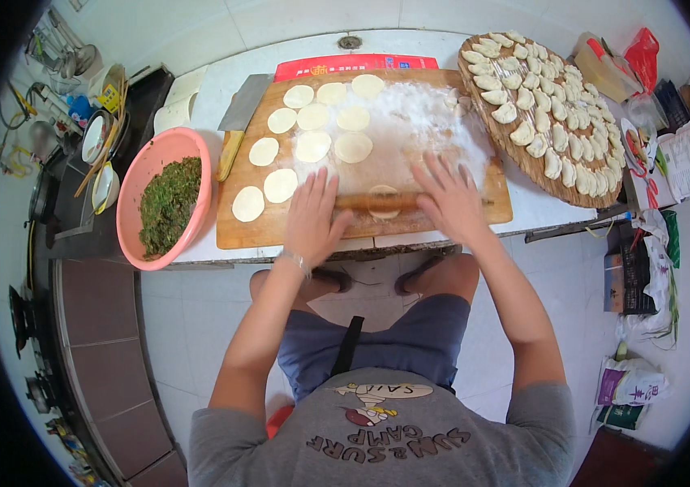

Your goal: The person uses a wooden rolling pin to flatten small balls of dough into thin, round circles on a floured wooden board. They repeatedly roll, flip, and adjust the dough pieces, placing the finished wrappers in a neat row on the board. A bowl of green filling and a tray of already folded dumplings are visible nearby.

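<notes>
A wooden rolling pin (357, 204) lies crosswise near the front edge of a floured wooden board (247, 237). Under its middle is a round dough wrapper (384, 215), partly covered by the pin. My left hand (312, 213) rests flat over the pin's left part, fingers stretched forward. Over its right part lies my right hand (450, 201), with fingers spread and the palm on the pin. Several flattened dough wrappers (313, 116) are laid out on the board's left half. White flour (430, 122) covers much of the right half, with a few small dough pieces (460, 103) at the back.
Left of the board stands a pink bowl (205, 213) of chopped green filling (170, 203). A cleaver (246, 105) lies at the board's left edge. At the right, a round wooden tray (515, 150) bears rows of dumplings (560, 138). Bags (633, 381) stand on the floor.
</notes>
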The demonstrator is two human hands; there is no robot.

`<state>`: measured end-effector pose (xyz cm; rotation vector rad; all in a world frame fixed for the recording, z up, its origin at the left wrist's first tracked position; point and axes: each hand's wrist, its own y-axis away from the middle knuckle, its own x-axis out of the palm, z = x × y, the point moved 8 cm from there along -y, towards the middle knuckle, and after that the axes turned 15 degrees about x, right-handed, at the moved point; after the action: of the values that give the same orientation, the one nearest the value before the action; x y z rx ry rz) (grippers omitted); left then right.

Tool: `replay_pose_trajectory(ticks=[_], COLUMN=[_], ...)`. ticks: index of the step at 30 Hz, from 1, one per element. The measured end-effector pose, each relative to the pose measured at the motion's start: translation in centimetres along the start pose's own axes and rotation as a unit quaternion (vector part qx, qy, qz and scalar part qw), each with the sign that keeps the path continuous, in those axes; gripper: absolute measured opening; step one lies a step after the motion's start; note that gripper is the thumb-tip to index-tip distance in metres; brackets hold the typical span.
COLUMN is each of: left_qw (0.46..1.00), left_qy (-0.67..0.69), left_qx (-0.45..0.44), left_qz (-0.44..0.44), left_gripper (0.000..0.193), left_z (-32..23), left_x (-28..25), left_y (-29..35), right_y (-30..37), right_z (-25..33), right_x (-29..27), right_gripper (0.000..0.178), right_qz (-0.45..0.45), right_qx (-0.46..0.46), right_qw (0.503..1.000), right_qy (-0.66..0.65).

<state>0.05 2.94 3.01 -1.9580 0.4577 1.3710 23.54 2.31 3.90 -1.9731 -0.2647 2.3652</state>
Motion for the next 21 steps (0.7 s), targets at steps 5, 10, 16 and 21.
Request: replay_pose_trajectory(ticks=[5,10,16,21], left_qw=[0.999,1.0,1.0,0.965], left_qy=[-0.026,0.012,-0.012,-0.035], left_qx=[-0.016,0.01,0.002,0.019], left_qz=[0.01,0.011,-0.014,-0.258], left_gripper=[0.062,0.072,0.069,0.051], left_z=[1.9,-2.0,-0.6,-3.8], left_x=[0.3,-0.9,-1.1,-5.3], left_y=[-3.6,1.2,-1.3,-2.3], right_y=[-4.0,1.3,0.5,0.1], right_z=[-1.5,0.2,-0.2,-2.2], right_x=[0.9,-0.8,-2.5,-3.7], right_gripper=[0.06,0.058,0.033,0.027], right_qz=[-0.041,0.009,-0.039,-0.024], right_qx=[0.046,-0.057,-0.072,0.013], right_qw=[0.998,0.998,0.991,0.975], right_qy=[-0.007,-0.029,-0.103,-0.221])
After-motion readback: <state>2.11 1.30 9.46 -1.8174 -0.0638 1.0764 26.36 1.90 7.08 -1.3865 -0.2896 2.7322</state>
